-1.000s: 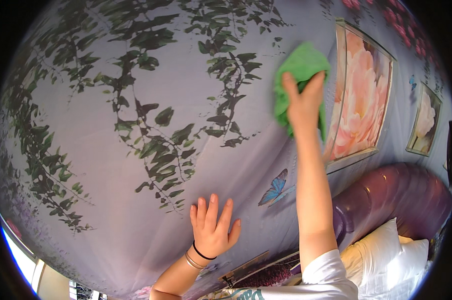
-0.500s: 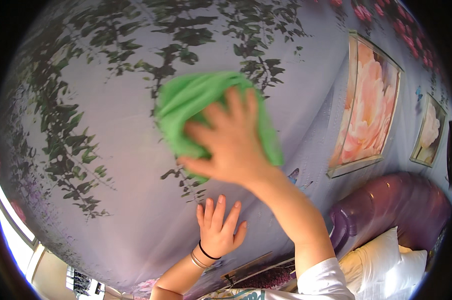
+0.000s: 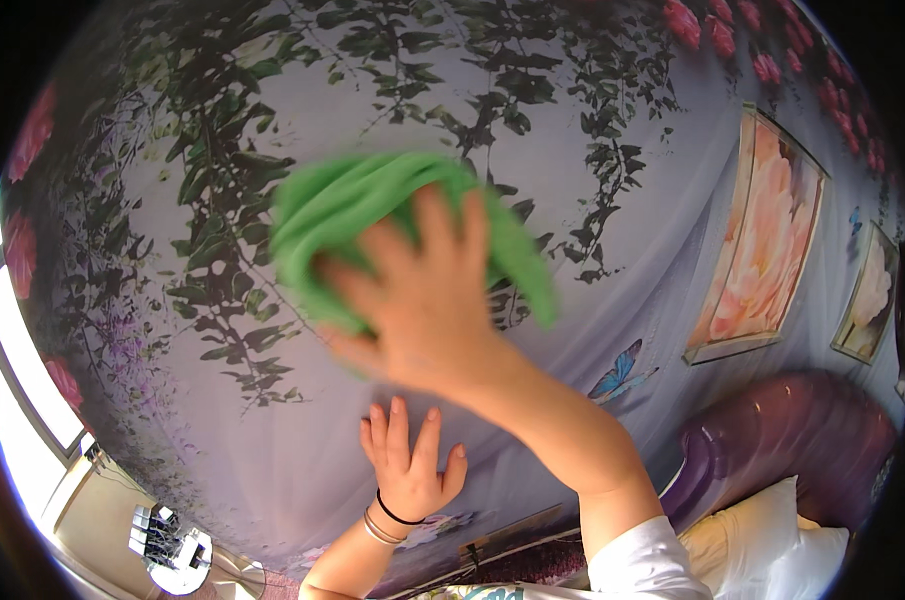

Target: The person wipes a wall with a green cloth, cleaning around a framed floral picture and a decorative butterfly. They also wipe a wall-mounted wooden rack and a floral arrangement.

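Crumpled green cloth (image 3: 367,188) has moved left under the right hand (image 3: 430,318), fingers spread; below them, left hand (image 3: 409,475), fingers fanned, by leaf-printed mauve wall (image 3: 297,460); we see no wiped-unwiped edge.

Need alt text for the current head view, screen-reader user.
A person's right hand is spread over a crumpled green cloth against a wall printed with leafy vines; lower down, the left hand appears to rest open against it. At right are a purple headboard and white pillows.
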Motion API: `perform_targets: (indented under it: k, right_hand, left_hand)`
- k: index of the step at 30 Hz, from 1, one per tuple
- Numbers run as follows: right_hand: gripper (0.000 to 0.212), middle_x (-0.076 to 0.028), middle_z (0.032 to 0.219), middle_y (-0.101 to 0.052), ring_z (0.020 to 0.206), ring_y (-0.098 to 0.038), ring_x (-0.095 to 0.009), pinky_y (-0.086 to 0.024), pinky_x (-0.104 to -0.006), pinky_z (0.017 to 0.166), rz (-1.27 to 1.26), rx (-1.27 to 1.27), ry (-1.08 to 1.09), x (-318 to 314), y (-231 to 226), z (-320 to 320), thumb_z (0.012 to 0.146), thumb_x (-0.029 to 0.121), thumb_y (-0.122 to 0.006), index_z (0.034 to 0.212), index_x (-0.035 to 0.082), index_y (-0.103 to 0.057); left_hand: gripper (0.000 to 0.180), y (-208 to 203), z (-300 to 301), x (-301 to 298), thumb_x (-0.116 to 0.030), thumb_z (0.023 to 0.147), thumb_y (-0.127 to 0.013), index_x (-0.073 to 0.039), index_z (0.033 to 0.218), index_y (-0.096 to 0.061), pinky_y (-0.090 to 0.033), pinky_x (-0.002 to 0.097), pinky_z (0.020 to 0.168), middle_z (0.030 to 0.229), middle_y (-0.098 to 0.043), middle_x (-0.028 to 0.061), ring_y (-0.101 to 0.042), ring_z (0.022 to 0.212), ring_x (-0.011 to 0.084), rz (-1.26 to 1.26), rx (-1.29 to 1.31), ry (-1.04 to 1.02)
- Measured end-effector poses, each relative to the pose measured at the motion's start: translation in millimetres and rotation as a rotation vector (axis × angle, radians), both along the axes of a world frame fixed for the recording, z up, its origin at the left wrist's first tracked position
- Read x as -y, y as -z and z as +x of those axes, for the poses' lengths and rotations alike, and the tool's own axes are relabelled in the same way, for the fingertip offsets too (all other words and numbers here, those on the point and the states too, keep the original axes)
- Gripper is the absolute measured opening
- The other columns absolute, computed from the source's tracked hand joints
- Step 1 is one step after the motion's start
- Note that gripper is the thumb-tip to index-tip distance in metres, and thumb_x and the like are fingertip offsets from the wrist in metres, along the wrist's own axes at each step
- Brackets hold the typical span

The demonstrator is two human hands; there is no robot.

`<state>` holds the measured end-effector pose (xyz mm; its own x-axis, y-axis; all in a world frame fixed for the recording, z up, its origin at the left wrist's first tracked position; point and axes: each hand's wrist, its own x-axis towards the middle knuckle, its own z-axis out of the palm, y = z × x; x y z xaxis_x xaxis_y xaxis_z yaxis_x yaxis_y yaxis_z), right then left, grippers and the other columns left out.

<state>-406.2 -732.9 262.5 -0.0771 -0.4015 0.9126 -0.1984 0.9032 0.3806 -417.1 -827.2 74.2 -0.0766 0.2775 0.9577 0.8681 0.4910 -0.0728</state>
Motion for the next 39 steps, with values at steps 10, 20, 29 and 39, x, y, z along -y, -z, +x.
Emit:
perform_targets:
  k: [10,20,29,39]
  right_hand:
    - [0.049,-0.013,0.130,-0.047,0.122,-0.036,-0.046,-0.024,-0.0672,0.097,-0.276,-0.088,0.088,-45,9,1,0.074,0.044,-0.067,0.114,0.017,-0.061]
    - [0.051,-0.012,0.125,-0.053,0.120,-0.039,-0.044,-0.026,-0.0631,0.100,-0.063,0.106,-0.021,-9,59,13,0.077,0.038,-0.064,0.118,0.009,-0.057]
    - [0.040,-0.011,0.123,-0.060,0.108,-0.057,-0.029,-0.032,-0.0474,0.103,-0.072,0.122,-0.145,-96,106,43,0.080,0.031,-0.066,0.112,0.007,-0.060]
    - [0.037,-0.020,0.119,-0.059,0.106,-0.056,-0.033,-0.035,-0.0480,0.099,-0.305,-0.154,-0.267,-143,123,60,0.084,0.029,-0.061,0.111,0.004,-0.057]
  left_hand:
    - [0.050,1,10,33,-0.019,0.076,-0.068,0.003,0.119,-0.055,-0.028,0.0589,0.105,0.140,-0.028,0.0299,-0.027,0.131,0.0509,0.045,-0.017,0.112]
    - [0.072,-71,27,-2,-0.027,0.076,-0.071,0.003,0.134,-0.044,-0.024,0.0583,0.104,0.141,-0.028,0.0322,-0.027,0.130,0.0520,0.041,-0.060,0.273]
    - [0.068,-97,21,-33,-0.042,0.087,-0.055,0.002,0.138,-0.042,-0.017,0.0601,0.098,0.142,-0.029,0.0330,-0.036,0.118,0.0477,0.040,0.094,-0.260]
    - [0.062,-163,30,-111,-0.039,0.078,-0.065,-0.025,0.136,-0.050,-0.023,0.0654,0.092,0.146,-0.037,0.0129,-0.042,0.108,0.0405,0.061,-0.069,-0.398]
